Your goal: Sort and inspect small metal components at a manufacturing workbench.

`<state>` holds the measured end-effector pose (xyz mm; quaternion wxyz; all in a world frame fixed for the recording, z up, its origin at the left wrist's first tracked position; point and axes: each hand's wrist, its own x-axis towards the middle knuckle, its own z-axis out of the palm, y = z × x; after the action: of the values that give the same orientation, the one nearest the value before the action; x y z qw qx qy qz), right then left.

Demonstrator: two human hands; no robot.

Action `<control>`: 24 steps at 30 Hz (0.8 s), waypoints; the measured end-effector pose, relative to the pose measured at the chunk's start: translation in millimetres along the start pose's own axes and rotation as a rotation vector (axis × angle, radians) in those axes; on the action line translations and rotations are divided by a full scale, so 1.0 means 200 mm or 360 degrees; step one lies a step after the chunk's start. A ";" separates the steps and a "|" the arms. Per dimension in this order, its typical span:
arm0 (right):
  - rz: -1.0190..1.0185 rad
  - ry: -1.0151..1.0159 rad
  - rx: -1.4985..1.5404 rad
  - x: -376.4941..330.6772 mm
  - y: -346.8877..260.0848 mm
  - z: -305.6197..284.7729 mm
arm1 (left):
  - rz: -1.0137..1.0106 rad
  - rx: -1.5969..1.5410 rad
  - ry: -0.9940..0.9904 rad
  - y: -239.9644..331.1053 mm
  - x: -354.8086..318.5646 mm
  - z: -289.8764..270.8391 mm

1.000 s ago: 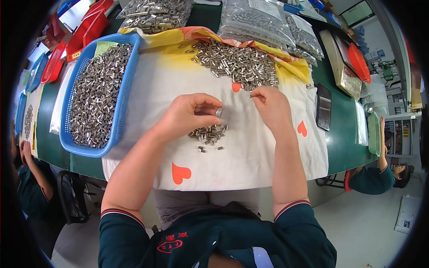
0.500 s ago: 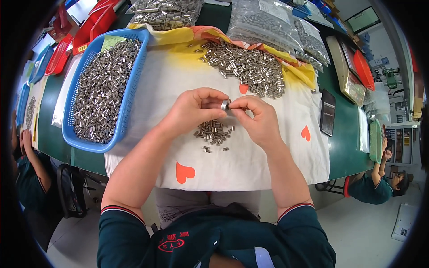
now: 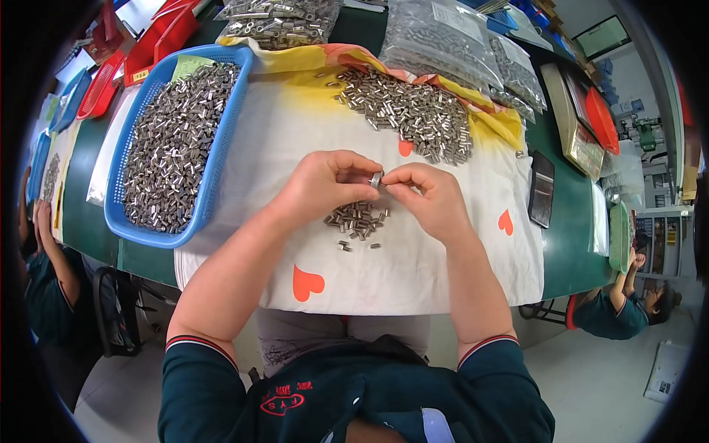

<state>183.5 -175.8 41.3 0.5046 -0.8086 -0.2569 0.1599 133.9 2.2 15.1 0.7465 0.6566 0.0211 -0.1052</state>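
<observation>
On the table (image 3: pixel 569 251) here a cloth (image 3: pixel 255 140) is spread before the seated person. To its left stands a basket (image 3: pixel 156 239), filled with small pieces (image 3: pixel 173 148). A large heap (image 3: pixel 413 111) of pieces lies toward the cloth's far edge, right of centre; behind that edge sit filled bags (image 3: pixel 443 40). Nearer the person, a small pile (image 3: pixel 358 219) lies on the cloth, with a few loose pieces before it. Between heap and pile, a round part (image 3: pixel 375 179) sits between the left hand (image 3: pixel 317 184) and the right hand (image 3: pixel 432 196). Right of the cloth lies a flat case (image 3: pixel 541 190).
</observation>
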 end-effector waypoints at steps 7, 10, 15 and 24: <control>0.0072 0.0327 -0.0231 0.04 0.10 -0.13 | -0.0047 0.0093 -0.0031 0.01 -0.01 0.01; 0.0270 0.0527 -0.0648 0.05 0.16 -0.20 | -0.0049 0.0249 -0.0055 0.02 -0.01 0.01; 0.0261 0.0457 -0.0967 0.07 0.15 -0.14 | -0.0024 0.0233 -0.0051 0.02 -0.02 0.02; -0.0101 0.0386 -0.1270 0.07 0.15 -0.12 | 0.0010 0.0240 -0.0062 0.01 -0.01 0.01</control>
<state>215.6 -197.1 24.4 0.1831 -0.9453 -0.2623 -0.0642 131.8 0.4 17.8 0.6955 0.7089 -0.0035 -0.1168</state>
